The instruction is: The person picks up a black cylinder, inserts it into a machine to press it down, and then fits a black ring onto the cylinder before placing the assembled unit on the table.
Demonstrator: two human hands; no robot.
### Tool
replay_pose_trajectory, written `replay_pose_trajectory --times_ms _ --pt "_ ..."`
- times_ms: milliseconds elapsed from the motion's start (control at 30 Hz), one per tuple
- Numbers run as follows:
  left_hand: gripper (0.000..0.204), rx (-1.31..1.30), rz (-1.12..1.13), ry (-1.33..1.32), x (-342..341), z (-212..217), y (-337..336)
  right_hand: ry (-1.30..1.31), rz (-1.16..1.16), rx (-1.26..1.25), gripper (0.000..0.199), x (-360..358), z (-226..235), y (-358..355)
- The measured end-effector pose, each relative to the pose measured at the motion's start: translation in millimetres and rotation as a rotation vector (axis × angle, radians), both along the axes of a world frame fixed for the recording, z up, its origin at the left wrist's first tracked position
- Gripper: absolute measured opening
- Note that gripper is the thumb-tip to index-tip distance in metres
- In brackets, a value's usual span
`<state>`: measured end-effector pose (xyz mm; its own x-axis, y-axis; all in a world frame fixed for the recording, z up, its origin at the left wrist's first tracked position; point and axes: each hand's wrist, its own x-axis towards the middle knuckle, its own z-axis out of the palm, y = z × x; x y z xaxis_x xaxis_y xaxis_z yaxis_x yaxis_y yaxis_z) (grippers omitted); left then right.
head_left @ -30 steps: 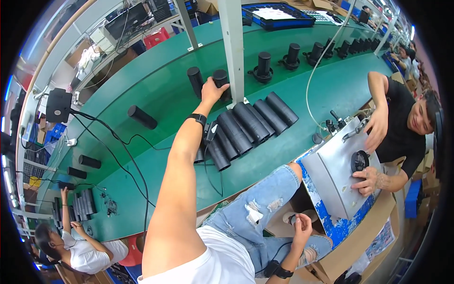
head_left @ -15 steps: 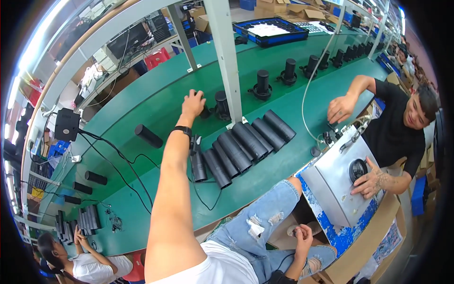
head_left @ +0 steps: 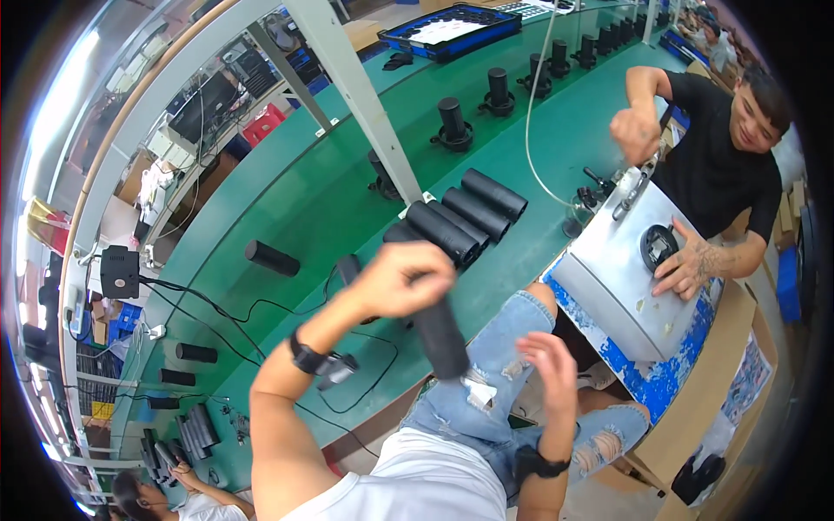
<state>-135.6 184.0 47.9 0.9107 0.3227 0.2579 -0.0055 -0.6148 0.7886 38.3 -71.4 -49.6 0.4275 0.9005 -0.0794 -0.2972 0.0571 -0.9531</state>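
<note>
Several black tubes (head_left: 473,213) lie on the green workbench (head_left: 313,200); left hand (head_left: 401,280) grips one tube (head_left: 439,334), right hand (head_left: 547,356) open.

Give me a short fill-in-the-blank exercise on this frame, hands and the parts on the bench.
1. The left hand grips a ____ cylinder.
2. The right hand is open and holds ____.
3. The row of black cylinders lies on a ____ bench.

Missing words: black; nothing; green

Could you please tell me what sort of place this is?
Most likely a factory assembly line: a long green workbench runs past several seated workers, rows of identical black tubes lie on it, and the left hand holds one such tube.
</note>
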Motion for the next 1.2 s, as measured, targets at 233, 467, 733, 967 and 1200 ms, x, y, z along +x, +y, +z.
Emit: replay_pose_trajectory --times_ms 233,467,733,967,1200 --pt "0.061 -0.644 -0.102 -0.320 121.5 -36.3 -84.8 0.518 -0.019 0.409 0.073 24.9 -3.4 15.0" --pt "0.072 -0.667 -0.119 -0.198 139.0 -74.4 -163.3 0.245 -0.378 0.567 0.059 78.1 27.5 -14.7" --pt "0.053 -0.877 -0.386 -0.099 144.2 -79.9 -160.9 0.312 -0.335 0.792 0.076 93.0 21.8 -56.0" --pt "0.044 -1.339 -0.306 0.063 164.5 -116.3 -134.3 -0.053 -0.391 0.528 0.057 143.4 52.2 -38.2" --pt "0.030 -1.084 -0.205 -0.022 144.7 -179.0 -103.2 -0.673 -0.886 0.408 0.034 261.0 67.6 43.5"
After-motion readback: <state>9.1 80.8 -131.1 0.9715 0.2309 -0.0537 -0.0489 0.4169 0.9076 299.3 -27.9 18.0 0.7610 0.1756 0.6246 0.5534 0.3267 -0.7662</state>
